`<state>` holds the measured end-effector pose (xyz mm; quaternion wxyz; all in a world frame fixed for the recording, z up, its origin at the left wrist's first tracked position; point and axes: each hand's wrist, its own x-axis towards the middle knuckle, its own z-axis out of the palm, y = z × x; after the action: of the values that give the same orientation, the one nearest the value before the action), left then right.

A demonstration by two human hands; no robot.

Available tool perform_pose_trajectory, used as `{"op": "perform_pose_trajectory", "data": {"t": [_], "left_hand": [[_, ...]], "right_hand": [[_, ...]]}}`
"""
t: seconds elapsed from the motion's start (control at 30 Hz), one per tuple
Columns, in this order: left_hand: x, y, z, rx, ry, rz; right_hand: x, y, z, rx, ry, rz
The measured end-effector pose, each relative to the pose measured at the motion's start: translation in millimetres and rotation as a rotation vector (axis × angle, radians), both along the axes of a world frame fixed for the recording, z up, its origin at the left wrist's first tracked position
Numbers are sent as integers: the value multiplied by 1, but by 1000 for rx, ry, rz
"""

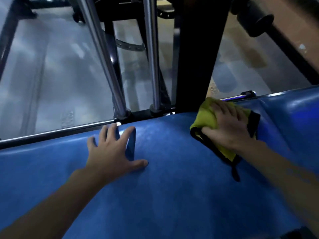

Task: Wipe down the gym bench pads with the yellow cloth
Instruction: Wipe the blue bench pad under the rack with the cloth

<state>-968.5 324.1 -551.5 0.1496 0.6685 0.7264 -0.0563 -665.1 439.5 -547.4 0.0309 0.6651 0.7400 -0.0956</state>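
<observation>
A wide blue bench pad (172, 178) fills the lower half of the view. My left hand (112, 152) rests flat on it near its far edge, fingers spread. My right hand (227, 125) presses a crumpled yellow cloth (205, 118) with black trim onto the pad at the right, next to the crease where a second blue pad (290, 114) rises. The thumb curls under the cloth's near fold and the fingers lie over its top. A black strip of the cloth trails toward me.
Two chrome rods (107, 66) and a broad black upright (198, 49) rise just behind the pad's far edge. A chrome rail (57, 131) runs along that edge. Grey floor lies beyond, with a black frame bar (284, 45) at upper right.
</observation>
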Motion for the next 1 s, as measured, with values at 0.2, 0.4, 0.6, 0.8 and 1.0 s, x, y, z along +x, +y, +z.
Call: {"op": "perform_pose_trajectory", "data": {"t": [0.2,0.4,0.6,0.8,1.0], "left_hand": [[-16,-11,-4,62,-73,-24],[-76,-34,0,-82,16,123],[-97,-41,4,-112,0,30],[-128,-53,-3,-64,-81,113],[-130,-50,-9,-17,-84,113]], "right_hand": [[-118,-58,-15,47,112,250],[-93,-25,-6,-39,30,178],[-139,-32,-4,-57,18,129],[-134,-44,1,-72,73,198],[-153,-80,-4,-9,126,335]]}}
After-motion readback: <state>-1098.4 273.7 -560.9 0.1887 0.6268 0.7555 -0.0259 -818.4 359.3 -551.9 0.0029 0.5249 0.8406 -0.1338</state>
